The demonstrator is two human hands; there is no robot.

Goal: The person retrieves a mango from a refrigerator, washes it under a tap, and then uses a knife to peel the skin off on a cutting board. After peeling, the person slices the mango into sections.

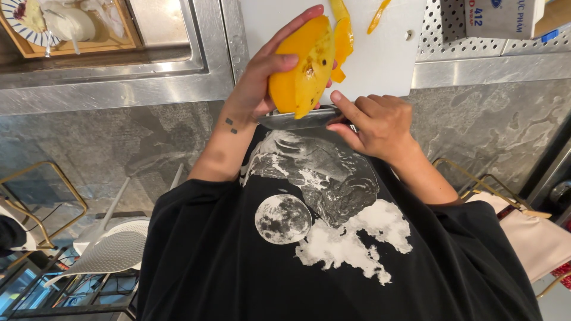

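Note:
My left hand (257, 86) grips a peeled yellow mango (300, 68) with a few dark spots, holding it upright over the near edge of a white cutting board (380, 59). Just to its right, my right hand (376, 123) is closed on the handle of a knife (297, 119). The wide steel blade lies flat under the mango's lower tip, and my index finger rests along the blade's back. Behind the mango, strips of mango peel (343, 37) lie on the board. A thinner peel strip (379, 15) lies further back.
A steel sink (166, 35) is to the left of the board. Beyond it a wooden tray (128, 30) holds a patterned plate (24, 21). A perforated metal shelf (446, 30) and a grey box (502, 18) sit at the back right. White chairs (113, 249) stand at lower left.

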